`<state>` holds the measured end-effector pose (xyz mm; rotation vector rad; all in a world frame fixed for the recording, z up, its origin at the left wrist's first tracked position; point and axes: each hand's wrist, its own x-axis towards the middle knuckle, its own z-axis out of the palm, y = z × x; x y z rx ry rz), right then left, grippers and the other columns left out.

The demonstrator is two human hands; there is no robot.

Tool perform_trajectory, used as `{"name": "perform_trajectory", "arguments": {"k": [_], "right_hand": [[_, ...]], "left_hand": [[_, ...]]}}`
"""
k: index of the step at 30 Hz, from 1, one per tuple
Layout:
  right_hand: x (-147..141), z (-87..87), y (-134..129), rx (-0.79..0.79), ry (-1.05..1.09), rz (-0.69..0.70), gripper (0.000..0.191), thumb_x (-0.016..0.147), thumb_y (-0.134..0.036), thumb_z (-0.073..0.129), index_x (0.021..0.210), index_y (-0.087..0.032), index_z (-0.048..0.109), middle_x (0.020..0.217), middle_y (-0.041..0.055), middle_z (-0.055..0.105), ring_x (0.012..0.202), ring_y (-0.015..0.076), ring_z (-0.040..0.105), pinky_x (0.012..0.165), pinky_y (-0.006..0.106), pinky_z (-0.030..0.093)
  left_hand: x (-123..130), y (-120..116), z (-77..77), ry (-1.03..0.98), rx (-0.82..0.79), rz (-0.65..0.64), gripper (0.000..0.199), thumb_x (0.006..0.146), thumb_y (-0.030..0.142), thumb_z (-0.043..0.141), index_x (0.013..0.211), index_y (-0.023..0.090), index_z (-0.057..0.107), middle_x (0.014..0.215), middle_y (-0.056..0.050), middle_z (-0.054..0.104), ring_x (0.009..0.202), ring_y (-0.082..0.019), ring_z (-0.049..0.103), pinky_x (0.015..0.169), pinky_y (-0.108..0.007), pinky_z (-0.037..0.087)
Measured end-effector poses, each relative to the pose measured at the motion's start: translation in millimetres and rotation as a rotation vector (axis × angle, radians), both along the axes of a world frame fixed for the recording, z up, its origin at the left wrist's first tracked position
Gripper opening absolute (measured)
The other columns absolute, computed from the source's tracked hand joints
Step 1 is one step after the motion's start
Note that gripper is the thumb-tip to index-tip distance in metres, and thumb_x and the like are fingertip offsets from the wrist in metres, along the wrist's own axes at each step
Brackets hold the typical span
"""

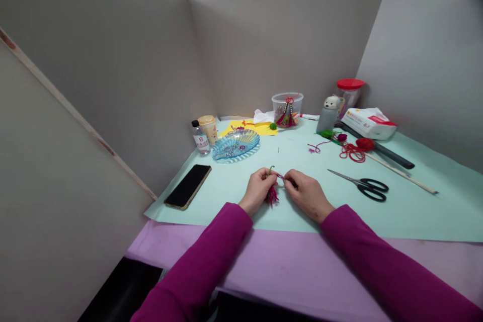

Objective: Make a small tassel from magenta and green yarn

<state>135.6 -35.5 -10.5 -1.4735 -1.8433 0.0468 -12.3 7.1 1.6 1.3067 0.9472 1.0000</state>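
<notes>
Near the middle of the pale green sheet (226,201), my left hand (258,188) is closed on a magenta yarn tassel (272,196). Its fringe hangs below my fingers, and a green strand end sticks up above them. My right hand (305,190) pinches a thin dark strand (281,176) that runs across from the tassel between the two hands. The fingertips hide how the strand joins the tassel. To the right of my right hand lie black-handled scissors (364,183), blades partly apart.
Left stand a phone (188,187), a small bottle (200,138), a cup (209,128) and a blue glass dish (236,147) of beads. Behind is a clear tub (287,110) with tassels. Right are red yarn (354,152), a dark cutter (394,155), a stick (403,173) and a tissue pack (370,122). Grey partitions surround the table.
</notes>
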Motion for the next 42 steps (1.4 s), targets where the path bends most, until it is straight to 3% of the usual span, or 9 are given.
{"name": "perform_trajectory", "arguments": {"k": [29,35,42], "right_hand": [[-2.9,-3.2,1.5,0.046,-0.035,-0.095,0.015,0.085,-0.025,0.041,0.082,-0.021,0.055,0.079,0.0025,0.062,0.069,0.0148,0.054,0.058,0.025,0.033],[-1.1,-2.3,2.9,0.023,-0.002,-0.121,0.013,0.084,-0.026,0.043,0.080,-0.022,0.054,0.077,0.0009,0.062,0.065,0.0139,0.052,0.058,0.025,0.033],[-3.3,1.0,0.3,0.060,0.055,-0.044,0.014,0.084,-0.026,0.043,0.081,-0.021,0.056,0.080,0.0026,0.063,0.068,0.0140,0.055,0.063,0.025,0.037]], "left_hand": [[0.1,-1.2,-1.0,0.033,0.083,-0.029,0.020,0.071,0.034,0.064,0.071,0.017,0.053,0.061,0.000,0.053,0.050,-0.007,0.041,0.048,-0.019,0.030],[-0.1,-1.3,-0.7,0.065,0.074,-0.039,0.023,0.073,0.037,0.062,0.072,0.017,0.051,0.055,0.004,0.044,0.047,-0.007,0.035,0.045,-0.019,0.026],[0.0,-2.6,-0.7,0.042,0.127,-0.042,0.031,0.071,0.042,0.066,0.083,0.015,0.057,0.057,0.006,0.041,0.049,-0.006,0.033,0.047,-0.019,0.024]]}}
